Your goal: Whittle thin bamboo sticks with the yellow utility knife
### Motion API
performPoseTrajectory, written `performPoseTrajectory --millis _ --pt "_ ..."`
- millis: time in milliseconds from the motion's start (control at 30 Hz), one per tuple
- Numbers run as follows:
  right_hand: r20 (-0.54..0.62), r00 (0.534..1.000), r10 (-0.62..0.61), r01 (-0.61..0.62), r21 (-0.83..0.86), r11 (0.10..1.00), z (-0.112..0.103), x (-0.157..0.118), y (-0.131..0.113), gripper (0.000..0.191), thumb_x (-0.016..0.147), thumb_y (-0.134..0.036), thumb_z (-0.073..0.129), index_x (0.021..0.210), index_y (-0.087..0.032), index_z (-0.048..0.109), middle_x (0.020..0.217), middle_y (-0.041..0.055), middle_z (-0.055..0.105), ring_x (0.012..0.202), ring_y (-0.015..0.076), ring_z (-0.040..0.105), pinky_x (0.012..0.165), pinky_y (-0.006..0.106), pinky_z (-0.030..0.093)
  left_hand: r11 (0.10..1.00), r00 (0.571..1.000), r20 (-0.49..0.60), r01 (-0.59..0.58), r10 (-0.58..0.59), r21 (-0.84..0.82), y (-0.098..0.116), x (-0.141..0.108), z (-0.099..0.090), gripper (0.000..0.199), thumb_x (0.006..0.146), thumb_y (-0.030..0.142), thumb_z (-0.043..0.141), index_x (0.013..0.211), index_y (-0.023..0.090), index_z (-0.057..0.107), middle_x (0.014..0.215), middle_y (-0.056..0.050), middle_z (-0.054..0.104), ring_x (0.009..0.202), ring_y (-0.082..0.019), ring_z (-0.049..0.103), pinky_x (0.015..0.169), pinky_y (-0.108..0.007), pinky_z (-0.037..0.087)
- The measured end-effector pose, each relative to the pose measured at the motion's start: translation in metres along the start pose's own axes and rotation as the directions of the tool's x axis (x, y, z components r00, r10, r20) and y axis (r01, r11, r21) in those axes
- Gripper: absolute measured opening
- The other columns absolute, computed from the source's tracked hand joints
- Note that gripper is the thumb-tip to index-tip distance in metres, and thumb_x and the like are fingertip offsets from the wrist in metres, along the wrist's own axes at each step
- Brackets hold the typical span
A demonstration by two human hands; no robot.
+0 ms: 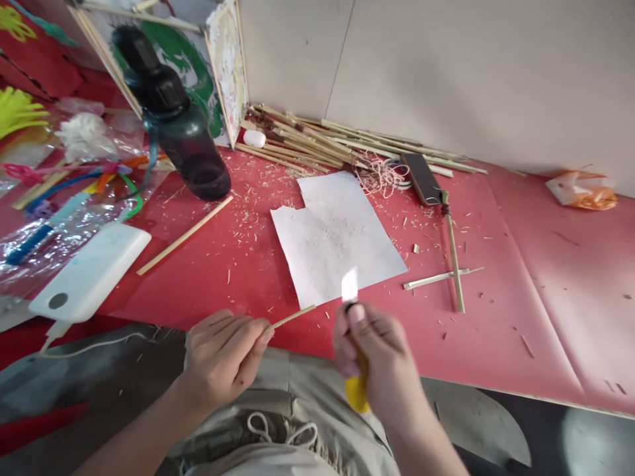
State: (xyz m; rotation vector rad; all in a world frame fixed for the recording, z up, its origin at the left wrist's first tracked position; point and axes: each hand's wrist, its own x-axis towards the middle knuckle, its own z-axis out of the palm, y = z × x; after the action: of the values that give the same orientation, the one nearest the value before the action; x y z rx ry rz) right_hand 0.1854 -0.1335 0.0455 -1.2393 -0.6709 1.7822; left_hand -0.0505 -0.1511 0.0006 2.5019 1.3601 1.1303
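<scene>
The left hand (225, 357) grips 1 stick (292, 318); the right hand (380, 347) clenches 1 knife (358, 394) near the paper (342, 231).

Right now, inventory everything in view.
thin stick: 1, tan, in left hand
knife: 1, yellow, in right hand
paper: 1, white, centre
stick pile: many, tan, rear
lone stick: 1, tan, left
crossed sticks: at least 2, tan, right
string tangle: 1, pink, rear
block: 1, dark, rear
bottle: 1, dark, left
frame: 1, white-green, rear left
corded device: 1, white, left
craft bits: several, multicoloured, far left
bag: 1, orange-white, far right
shavings: many, pale, scattered
table: 1, red, beneath
wall: 1, beige, rear
left hand: 1, front
right hand: 1, front
</scene>
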Motion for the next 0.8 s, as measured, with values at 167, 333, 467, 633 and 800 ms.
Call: performPoseTrajectory --millis 167,333,467,633,800 --pt "0.314 0.925 0.215 -0.233 0.021 0.972 0.026 -0.011 0.02 0.04 0.096 -0.05 0.058 0.075 -0.016 0.053 0.055 -0.0069 0.039 0.041 0.0029 0.033 0.04 0.016 0.026 0.999 1.0 -0.012 0.026 -0.026 -0.02 0.004 0.008 0.005 0.008 0.088 0.009 0.062 0.092 0.016 0.061 0.07 -0.002 0.068 0.058 -0.014 0.057 0.062 -0.03 0.041" --pt "0.463 0.799 0.383 -0.48 0.108 0.871 0.025 -0.01 0.026 0.036 0.096 -0.049 0.058 0.077 -0.018 0.053 0.055 -0.0078 0.038 0.038 0.0035 0.03 0.036 0.015 0.027 0.996 0.997 -0.006 -0.071 0.071 0.047 0.003 0.01 0.005 0.007 0.089 0.011 0.062 0.095 0.014 0.062 0.066 -0.002 0.067 0.055 -0.014 0.057 0.061 -0.031 0.039" --pt "0.46 0.791 0.404 -0.519 0.155 0.841 0.023 -0.011 0.026 0.035 0.095 -0.048 0.059 0.078 -0.018 0.054 0.054 -0.0081 0.038 0.038 0.0034 0.028 0.036 0.015 0.028 0.98 0.987 -0.022 -0.156 0.16 0.12 0.002 0.01 0.006 0.015 0.089 0.011 0.063 0.103 0.011 0.063 0.063 -0.002 0.065 0.054 -0.015 0.058 0.061 -0.033 0.039" --pt "0.248 0.921 0.299 -0.338 0.128 0.933 0.021 -0.009 0.025 0.036 0.093 -0.049 0.062 0.076 -0.018 0.055 0.054 -0.0074 0.04 0.04 0.0035 0.031 0.039 0.016 0.026 0.981 0.99 -0.007 -0.141 0.144 0.133 0.002 0.008 0.008 0.013 0.088 0.009 0.064 0.101 0.011 0.063 0.065 -0.002 0.067 0.056 -0.015 0.06 0.063 -0.033 0.042" --pt "0.101 0.986 0.136 -0.126 -0.092 0.988 0.019 -0.005 0.029 0.042 0.092 -0.053 0.059 0.073 -0.016 0.056 0.051 -0.0065 0.04 0.04 0.0053 0.034 0.041 0.02 0.025 0.996 0.996 0.059 -0.075 0.072 0.042 0.006 0.005 0.009 0.012 0.088 0.008 0.064 0.1 0.012 0.062 0.065 0.0 0.066 0.054 -0.014 0.058 0.061 -0.032 0.041"
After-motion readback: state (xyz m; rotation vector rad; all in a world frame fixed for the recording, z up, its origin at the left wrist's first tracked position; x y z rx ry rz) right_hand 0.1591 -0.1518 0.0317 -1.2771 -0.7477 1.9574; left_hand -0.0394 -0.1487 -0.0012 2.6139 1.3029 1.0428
